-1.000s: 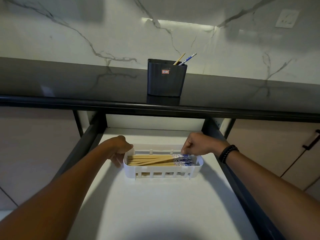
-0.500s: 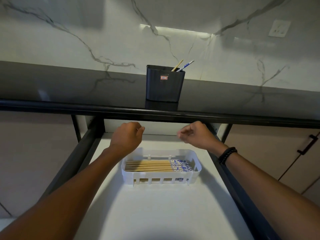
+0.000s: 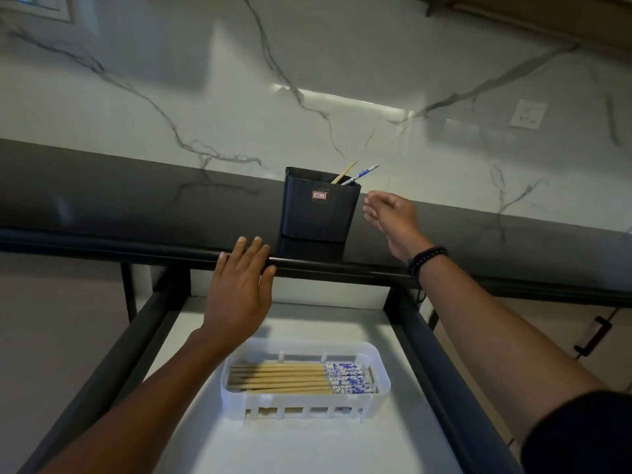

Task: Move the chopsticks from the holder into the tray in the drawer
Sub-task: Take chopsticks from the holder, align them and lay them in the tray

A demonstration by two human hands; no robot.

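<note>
Blue-ended chopsticks (image 3: 284,378) lie in the white tray (image 3: 384,383); a pair (image 3: 359,174) leans in the dark holder (image 3: 318,213). Left hand (image 3: 239,289) and right hand (image 3: 390,213): released, empty.

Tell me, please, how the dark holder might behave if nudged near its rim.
Only two chopsticks lean in the holder, so it is probably light and may tip. On the glossy countertop it could slide instead.

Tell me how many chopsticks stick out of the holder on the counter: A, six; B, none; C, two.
C: two chopsticks poke above the rim of the holder, one with a plain wooden end and one blue-patterned.
</note>
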